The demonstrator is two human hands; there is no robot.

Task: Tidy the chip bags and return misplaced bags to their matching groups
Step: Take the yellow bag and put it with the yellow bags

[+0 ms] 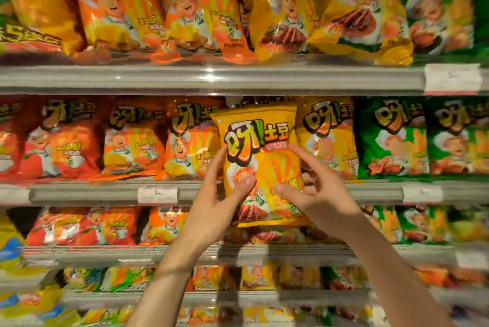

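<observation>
Hands grip yellow bag | orange bags left | green bags right

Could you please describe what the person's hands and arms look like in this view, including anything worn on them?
Both arms are bare from the bottom edge of the head view up to the fingers, with no sleeves visible. The left hand and the right hand wear no gloves, and no rings, watch or bracelet can be seen. The fingernails look short and unpainted, though the picture is somewhat blurred.

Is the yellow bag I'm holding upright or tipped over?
Upright, slightly tilted: the yellow bag has its logo on top, held between the left hand and the right hand.
</observation>
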